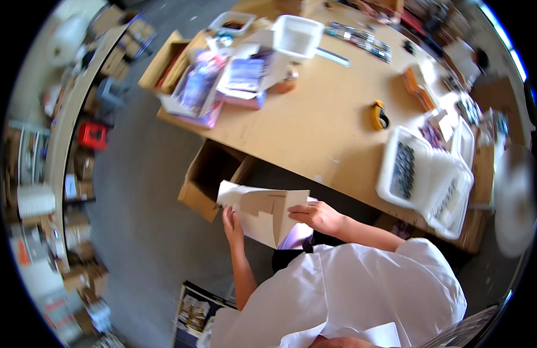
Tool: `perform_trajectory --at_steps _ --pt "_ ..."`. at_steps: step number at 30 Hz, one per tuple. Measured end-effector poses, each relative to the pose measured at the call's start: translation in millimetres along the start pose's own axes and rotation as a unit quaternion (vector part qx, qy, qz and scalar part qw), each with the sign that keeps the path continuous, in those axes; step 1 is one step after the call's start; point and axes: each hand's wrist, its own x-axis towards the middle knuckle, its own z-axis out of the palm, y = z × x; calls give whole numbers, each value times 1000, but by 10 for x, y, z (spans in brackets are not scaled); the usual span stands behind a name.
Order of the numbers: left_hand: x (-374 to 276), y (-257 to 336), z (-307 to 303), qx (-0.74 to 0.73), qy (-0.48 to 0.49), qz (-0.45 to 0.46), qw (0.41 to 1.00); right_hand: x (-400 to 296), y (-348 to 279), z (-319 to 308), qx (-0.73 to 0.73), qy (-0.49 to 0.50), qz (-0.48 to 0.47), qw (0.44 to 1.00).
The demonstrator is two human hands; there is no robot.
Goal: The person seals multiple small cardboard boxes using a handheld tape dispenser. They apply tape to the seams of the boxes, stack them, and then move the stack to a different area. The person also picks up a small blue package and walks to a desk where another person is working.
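A partly folded cardboard box (260, 213), whitish on its inner faces, is held between my two hands in front of my body. A lilac face shows at its lower right. My left hand (233, 224) grips its left edge, fingers pointing up. My right hand (318, 217) pinches the right-hand panel near the top, with the fingers lying across it. Just beyond, an open brown carton (199, 191) stands below the table's near edge.
On the wooden table (312, 126) are printed boxes of purple packets (199, 89), a white plastic bin (297, 37), a yellow-and-black tape dispenser (377, 115) and white baskets of small parts (405, 172). Cartons line a shelf (88, 95) at left. A blurred white fan-like shape (514, 200) is at right.
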Motion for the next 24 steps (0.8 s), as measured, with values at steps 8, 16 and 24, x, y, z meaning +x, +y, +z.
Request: perform_trajectory --at_steps 8,16,24 --pt "-250 1076 1250 259 -39 343 902 -958 144 -778 -47 126 -12 991" --pt "-331 1577 2717 522 -356 447 633 -2145 1319 -306 -107 148 282 942" --pt "-715 1701 3178 447 -331 536 635 -2254 1482 -212 -139 260 367 882"
